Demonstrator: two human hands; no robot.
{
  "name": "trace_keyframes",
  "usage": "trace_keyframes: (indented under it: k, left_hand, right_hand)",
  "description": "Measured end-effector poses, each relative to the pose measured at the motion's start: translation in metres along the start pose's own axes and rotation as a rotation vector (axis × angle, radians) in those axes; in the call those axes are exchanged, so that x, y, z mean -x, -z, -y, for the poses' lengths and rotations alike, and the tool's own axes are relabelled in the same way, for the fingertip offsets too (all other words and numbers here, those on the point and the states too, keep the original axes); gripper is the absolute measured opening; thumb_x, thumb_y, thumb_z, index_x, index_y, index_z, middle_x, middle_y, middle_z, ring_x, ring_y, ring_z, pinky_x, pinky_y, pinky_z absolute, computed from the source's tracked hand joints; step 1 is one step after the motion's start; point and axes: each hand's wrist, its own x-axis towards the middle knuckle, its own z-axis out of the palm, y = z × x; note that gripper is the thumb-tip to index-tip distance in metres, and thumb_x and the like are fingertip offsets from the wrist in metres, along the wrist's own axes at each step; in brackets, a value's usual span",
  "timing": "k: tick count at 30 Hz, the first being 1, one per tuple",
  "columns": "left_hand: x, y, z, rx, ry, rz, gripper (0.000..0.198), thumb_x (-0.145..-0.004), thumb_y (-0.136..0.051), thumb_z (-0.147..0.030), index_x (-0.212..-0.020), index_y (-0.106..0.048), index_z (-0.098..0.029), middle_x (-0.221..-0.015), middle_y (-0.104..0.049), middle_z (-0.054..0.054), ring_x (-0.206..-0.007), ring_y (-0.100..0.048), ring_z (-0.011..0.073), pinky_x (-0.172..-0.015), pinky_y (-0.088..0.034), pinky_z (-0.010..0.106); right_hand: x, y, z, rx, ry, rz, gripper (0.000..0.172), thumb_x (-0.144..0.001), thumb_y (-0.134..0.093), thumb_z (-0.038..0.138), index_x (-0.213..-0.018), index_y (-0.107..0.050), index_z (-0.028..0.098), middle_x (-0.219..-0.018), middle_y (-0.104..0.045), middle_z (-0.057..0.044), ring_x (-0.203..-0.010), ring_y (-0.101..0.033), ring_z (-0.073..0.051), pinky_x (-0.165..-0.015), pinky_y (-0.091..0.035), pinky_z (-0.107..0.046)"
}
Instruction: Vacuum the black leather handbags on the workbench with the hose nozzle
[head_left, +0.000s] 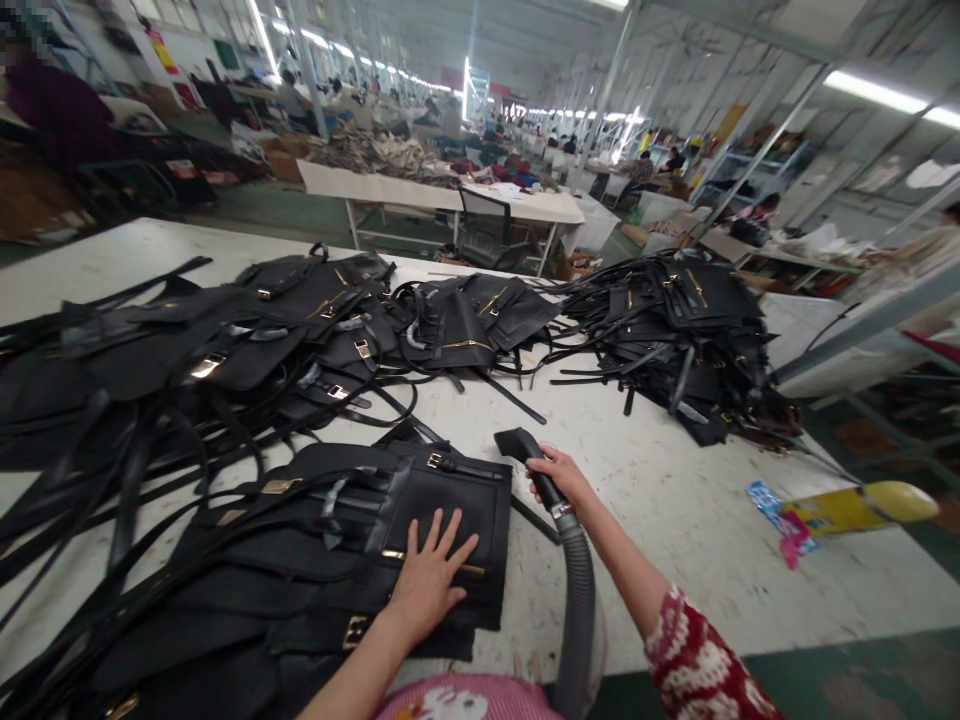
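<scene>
While our left hand (429, 580) lies open and flat on the top black bag panel (442, 510) at the table's near edge, our right hand (556, 478) grips the hose nozzle (525, 450) (loose straps (517, 400) close by could snag or be drawn in).

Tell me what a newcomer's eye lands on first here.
Heaps of black leather bags with gold buckles sprawl across the white table. At the near edge, the left hand presses flat on one black bag, while the right hand grips a vacuum nozzle on a grey hose.
</scene>
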Motion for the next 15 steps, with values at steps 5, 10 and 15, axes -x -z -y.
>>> trace_keyframes:
  k: [5, 10, 15]
  left_hand:
    - [0.003, 0.004, -0.001, 0.048, 0.017, 0.02, 0.076, -0.066, -0.063, -0.026, -0.131, -0.028, -0.039, -0.147, -0.008, 0.005, -0.132, -0.002, 0.0342, -0.099, 0.001, 0.064]
    - [0.013, 0.02, -0.015, 0.117, -0.023, 0.166, 0.086, -0.058, -0.065, -0.025, -0.134, -0.024, -0.035, -0.147, -0.005, 0.007, -0.131, 0.002, 0.0347, -0.098, 0.004, 0.066]
    - [0.022, 0.028, -0.026, 0.176, -0.113, 0.268, 0.091, -0.054, -0.066, -0.027, -0.134, -0.024, -0.032, -0.146, -0.01, 0.009, -0.131, 0.0, 0.0359, -0.097, 0.005, 0.067]
  right_hand:
    - [0.046, 0.012, -0.017, 0.06, -0.096, 0.137, 0.058, -0.059, -0.068, 0.034, -0.11, -0.049, 0.016, -0.062, -0.062, -0.001, -0.043, -0.058, -0.02, -0.035, -0.046, -0.026]
    - [0.04, -0.007, -0.024, 0.089, -0.069, 0.155, 0.058, -0.062, -0.064, 0.038, -0.112, -0.046, 0.015, -0.059, -0.059, 0.002, -0.042, -0.057, -0.018, -0.035, -0.046, -0.025]
    - [0.018, -0.045, 0.013, 0.103, -0.019, 0.28, 0.054, -0.064, -0.064, 0.033, -0.113, -0.046, 0.019, -0.063, -0.061, 0.001, -0.044, -0.058, -0.017, -0.035, -0.046, -0.023]
